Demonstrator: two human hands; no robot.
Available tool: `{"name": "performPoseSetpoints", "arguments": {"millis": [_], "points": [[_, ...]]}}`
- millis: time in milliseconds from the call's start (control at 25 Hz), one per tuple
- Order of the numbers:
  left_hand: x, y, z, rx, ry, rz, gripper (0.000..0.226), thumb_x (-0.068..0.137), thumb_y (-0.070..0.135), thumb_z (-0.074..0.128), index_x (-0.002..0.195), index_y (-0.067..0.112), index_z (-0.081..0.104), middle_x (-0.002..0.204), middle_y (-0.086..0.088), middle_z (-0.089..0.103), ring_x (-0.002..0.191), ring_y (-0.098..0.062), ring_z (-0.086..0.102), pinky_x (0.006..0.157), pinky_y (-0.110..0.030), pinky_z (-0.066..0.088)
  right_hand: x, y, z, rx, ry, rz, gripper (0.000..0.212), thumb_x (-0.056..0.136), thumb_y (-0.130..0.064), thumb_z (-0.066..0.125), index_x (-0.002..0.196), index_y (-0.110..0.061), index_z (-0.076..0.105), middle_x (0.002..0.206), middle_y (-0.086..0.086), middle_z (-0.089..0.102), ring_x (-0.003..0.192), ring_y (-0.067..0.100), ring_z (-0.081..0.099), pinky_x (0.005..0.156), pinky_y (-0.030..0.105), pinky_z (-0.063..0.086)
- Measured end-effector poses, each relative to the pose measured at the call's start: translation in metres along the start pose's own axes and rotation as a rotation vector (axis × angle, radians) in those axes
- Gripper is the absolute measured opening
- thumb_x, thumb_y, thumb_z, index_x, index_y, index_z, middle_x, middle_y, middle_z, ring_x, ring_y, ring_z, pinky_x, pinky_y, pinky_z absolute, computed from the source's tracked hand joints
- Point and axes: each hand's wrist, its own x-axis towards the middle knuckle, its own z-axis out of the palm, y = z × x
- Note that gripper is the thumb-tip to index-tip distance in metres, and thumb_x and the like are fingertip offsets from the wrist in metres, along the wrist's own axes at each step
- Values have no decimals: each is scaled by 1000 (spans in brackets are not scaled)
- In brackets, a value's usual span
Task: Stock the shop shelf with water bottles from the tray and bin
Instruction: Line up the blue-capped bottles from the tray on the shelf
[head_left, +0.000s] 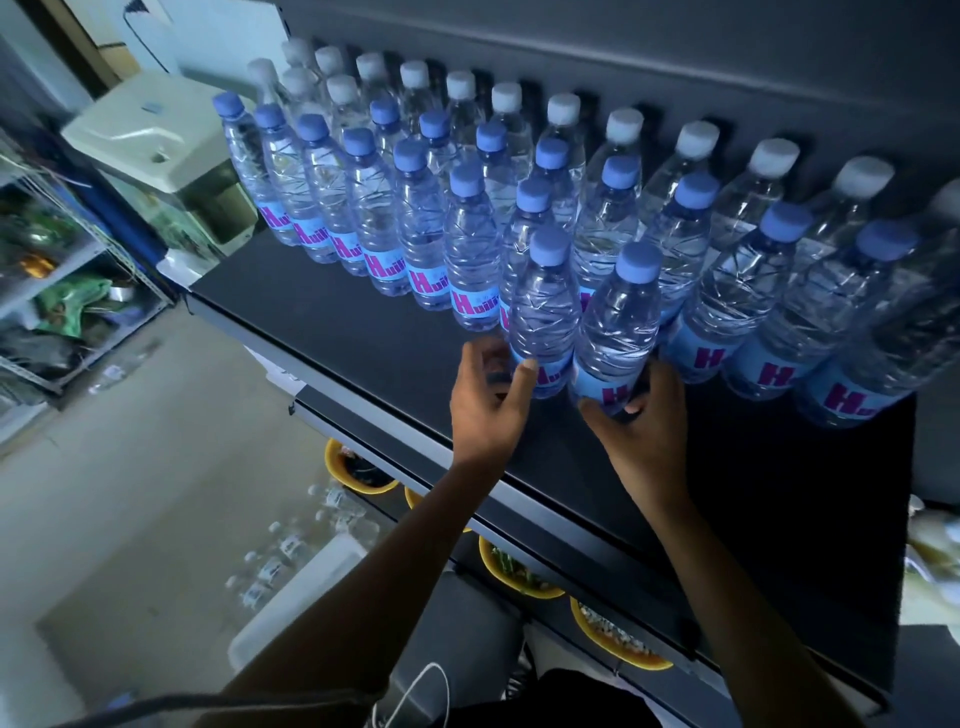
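Observation:
A dark shop shelf (363, 332) carries several rows of clear water bottles (374, 208) with blue caps and blue labels; white-capped ones (623, 124) stand at the back. Two bottles stand at the front. My left hand (488, 395) curls round the base of the left front bottle (545, 312), thumb on its label. My right hand (639, 421) grips the base of the right front bottle (618, 332). Both bottles stand upright on the shelf, touching each other.
Below on the floor a white bin (301, 587) holds more bottles. Yellow bowls (514, 571) sit on the lower shelf. A white machine (156, 150) and a wire rack (57, 270) with goods stand to the left. The shelf's front strip is bare on the left.

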Motion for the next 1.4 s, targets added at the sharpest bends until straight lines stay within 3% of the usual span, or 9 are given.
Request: {"name": "performPoseSetpoints", "arguments": {"millis": [160,240,480,680,840,1040,1200,1280,1400], "points": [[2,-9,7,162,-91,27,51,82,28,79,126,24,54,118,10,60,106,-3,63,92,-27,56,2,2,2,0,92,53,70,73,-10,89,133,-4,53,127,11,50,113,31,62,92,51,58],[5,-8,15,223,-78,49,51,83,29,78,128,25,54,115,10,56,103,-1,62,93,-26,56,4,2,1,-5,111,47,70,75,-9,88,135,-4,53,128,9,47,113,30,61,95,45,58],[11,-9,28,265,-82,46,49,87,35,72,133,29,56,113,13,66,102,-6,64,91,-35,56,2,0,0,23,183,34,64,79,-2,83,136,-1,53,128,6,40,106,21,60,81,7,52],[14,-6,45,333,-4,43,36,85,41,74,112,23,60,104,10,62,101,-12,53,88,-34,49,2,4,-4,-49,231,29,62,81,-6,80,136,-2,52,125,12,49,106,35,60,91,39,57],[16,-8,47,363,27,33,32,85,45,74,97,20,59,98,7,55,97,-13,47,81,-26,41,3,7,-4,-78,214,4,62,83,-8,79,138,-1,52,127,11,50,104,34,64,86,21,56],[13,-6,44,334,2,21,35,84,44,76,99,18,58,101,5,56,99,-13,47,83,-25,41,-1,4,-5,13,276,46,57,84,-7,78,134,-4,52,132,18,53,108,30,62,87,37,57],[7,-4,26,192,-18,-12,37,84,40,78,109,19,60,110,5,57,108,-13,50,91,-39,52,-23,-17,3,275,354,94,45,87,-11,73,124,-21,52,126,8,57,94,-1,61,81,23,51],[1,-6,9,181,22,4,37,84,40,78,109,19,61,109,6,57,105,-12,52,89,-40,53,-40,-32,19,305,261,48,39,89,-15,70,125,-16,54,116,-3,60,91,-4,60,80,14,48],[-11,-14,-32,174,143,26,31,86,42,75,102,20,61,101,8,57,99,-12,52,85,-36,51,-65,-57,54,346,64,1,32,91,-17,67,119,-32,59,111,-14,64,96,-1,62,83,13,50]]}}
